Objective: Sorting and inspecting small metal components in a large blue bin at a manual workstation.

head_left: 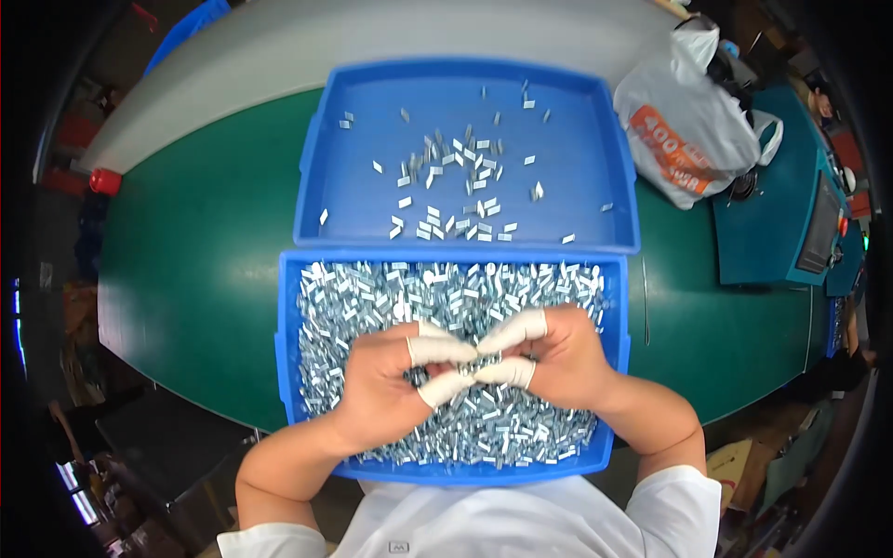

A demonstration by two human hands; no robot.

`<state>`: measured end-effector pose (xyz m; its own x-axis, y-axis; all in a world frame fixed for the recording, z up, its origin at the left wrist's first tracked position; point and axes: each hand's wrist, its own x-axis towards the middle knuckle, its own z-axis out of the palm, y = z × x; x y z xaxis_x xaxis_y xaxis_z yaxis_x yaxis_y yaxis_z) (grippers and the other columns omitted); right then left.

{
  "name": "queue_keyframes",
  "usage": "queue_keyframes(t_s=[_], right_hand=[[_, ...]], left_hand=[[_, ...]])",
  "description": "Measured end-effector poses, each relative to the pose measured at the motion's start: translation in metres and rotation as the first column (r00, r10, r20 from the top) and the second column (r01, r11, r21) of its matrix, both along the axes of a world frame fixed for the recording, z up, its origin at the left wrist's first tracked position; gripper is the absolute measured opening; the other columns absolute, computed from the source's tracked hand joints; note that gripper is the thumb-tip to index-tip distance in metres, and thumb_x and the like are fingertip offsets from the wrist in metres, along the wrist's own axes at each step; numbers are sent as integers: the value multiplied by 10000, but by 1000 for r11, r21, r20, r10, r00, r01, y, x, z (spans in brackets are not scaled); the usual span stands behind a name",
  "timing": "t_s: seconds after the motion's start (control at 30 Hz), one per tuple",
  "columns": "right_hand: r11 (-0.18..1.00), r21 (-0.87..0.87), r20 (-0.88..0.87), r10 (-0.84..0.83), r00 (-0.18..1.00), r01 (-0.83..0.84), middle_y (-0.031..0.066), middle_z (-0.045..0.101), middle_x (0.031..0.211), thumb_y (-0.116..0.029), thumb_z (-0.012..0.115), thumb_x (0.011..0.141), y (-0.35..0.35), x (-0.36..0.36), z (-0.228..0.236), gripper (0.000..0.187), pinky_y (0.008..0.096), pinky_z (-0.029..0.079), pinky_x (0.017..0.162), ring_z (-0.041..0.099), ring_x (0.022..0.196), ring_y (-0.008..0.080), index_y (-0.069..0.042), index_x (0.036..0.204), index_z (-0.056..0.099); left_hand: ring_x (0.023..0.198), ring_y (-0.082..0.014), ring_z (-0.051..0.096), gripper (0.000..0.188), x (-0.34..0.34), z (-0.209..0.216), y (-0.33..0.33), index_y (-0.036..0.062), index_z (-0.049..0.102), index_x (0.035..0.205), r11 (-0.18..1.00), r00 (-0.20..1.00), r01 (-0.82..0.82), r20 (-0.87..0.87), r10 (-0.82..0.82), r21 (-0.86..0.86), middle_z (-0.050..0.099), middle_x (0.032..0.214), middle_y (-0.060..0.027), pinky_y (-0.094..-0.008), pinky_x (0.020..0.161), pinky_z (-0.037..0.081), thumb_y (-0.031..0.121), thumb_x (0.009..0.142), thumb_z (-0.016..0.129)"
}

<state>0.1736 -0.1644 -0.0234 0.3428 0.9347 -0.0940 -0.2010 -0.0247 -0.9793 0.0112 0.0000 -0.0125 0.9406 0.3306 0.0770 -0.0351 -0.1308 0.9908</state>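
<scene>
Above the near blue tray (286,372), my left hand (395,372) and my right hand (558,358) meet fingertip to fingertip. White finger cots cover the thumb and forefinger of each. Both hands are closed in a pinch, with small shiny metal pieces (468,369) showing between the tips; the fingers partly hide them, and how many there are I cannot tell. A dense heap of similar small silver metal pieces (502,432) fills the tray beneath. More of these pieces (433,226) lie scattered in the far blue tray (358,84), mostly around its middle and near edge.
Both trays rest on a green table (205,260), the far one directly behind the near one. At the back right stands a white plastic bag (670,112) beside a teal machine (777,223). A red round object (105,181) sits at the table's left edge. A grey panel (279,56) borders the back.
</scene>
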Motion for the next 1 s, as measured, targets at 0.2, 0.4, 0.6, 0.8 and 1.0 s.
queue_keyframes(t_s=[0.2, 0.4, 0.6, 0.8, 1.0], right_hand=[[995, -59, -51, 80, 995, -83, 150, 758, 985, 63, 831, 802, 7, 11, 6, 218, 310, 606, 767, 746, 903, 192, 24, 989, 725], [986, -31, 5, 165, 986, -164, 177, 760, 989, 55, 856, 771, 3, 9, 0, 251, 326, 614, 777, 756, 897, 233, 13, 981, 726], [985, 68, 32, 155, 987, -157, 186, 762, 924, 6, 883, 755, 2, 7, 0, 242, 337, 626, 731, 765, 835, 237, 3, 942, 730], [980, 43, 33, 192, 981, -193, 175, 762, 897, -9, 914, 723, 4, 11, 4, 257, 318, 618, 709, 767, 821, 229, 15, 904, 734], [976, 3, 24, 216, 976, -216, 163, 763, 887, 5, 922, 713, 5, 12, 5, 267, 312, 617, 716, 769, 818, 225, 17, 902, 733]], left_hand=[[796, -143, 660, 219, 5, -3, 14, 6, 756, 1002, 987, 993, 88, -65, -97, -131, 722, 944, -114, -273, 692, 513, -76, 804, 803], [765, -147, 693, 215, 1, 2, 14, 20, 769, 966, 985, 991, 113, -60, -122, -132, 729, 923, -111, -267, 656, 543, -60, 776, 830], [705, -128, 711, 205, -1, 7, 10, 29, 773, 939, 993, 993, 112, -19, -112, -35, 740, 874, -92, -242, 599, 563, -23, 760, 858], [691, -129, 717, 189, 0, 9, 13, 37, 771, 923, 984, 988, 137, -54, -144, -118, 751, 850, -93, -243, 577, 564, -12, 763, 860], [677, -132, 717, 186, 0, 8, 14, 36, 766, 908, 975, 985, 149, -65, -162, -165, 751, 841, -98, -236, 561, 557, -5, 757, 868]])
